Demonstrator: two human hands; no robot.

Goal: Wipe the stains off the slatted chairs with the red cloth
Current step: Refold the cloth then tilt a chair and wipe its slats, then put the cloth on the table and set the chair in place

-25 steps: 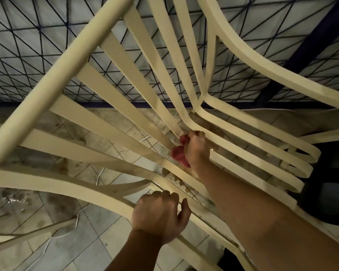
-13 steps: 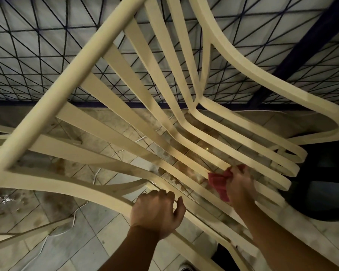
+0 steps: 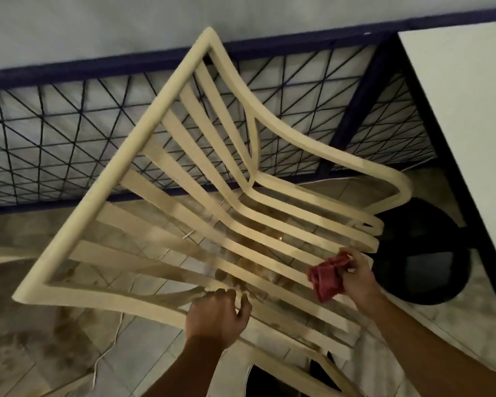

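Observation:
A cream slatted plastic chair (image 3: 143,133) fills the middle of the view, tilted with its backrest toward the upper left. My left hand (image 3: 216,316) grips the chair's near side rail from below. My right hand (image 3: 355,277) holds a bunched red cloth (image 3: 325,277) against the seat slats near their front ends. Brownish stains show on the slats around the seat's middle (image 3: 241,270).
A dark blue metal railing with diagonal mesh (image 3: 55,133) runs behind the chair. A round black object (image 3: 424,259) sits on the floor at right, beside a white surface's edge (image 3: 455,110). A thin white cord (image 3: 109,348) lies on the stained tiled floor.
My right hand slid the red cloth along the seat slats from the seat's back bend toward their front ends. The view has pulled back and shows the whole chair.

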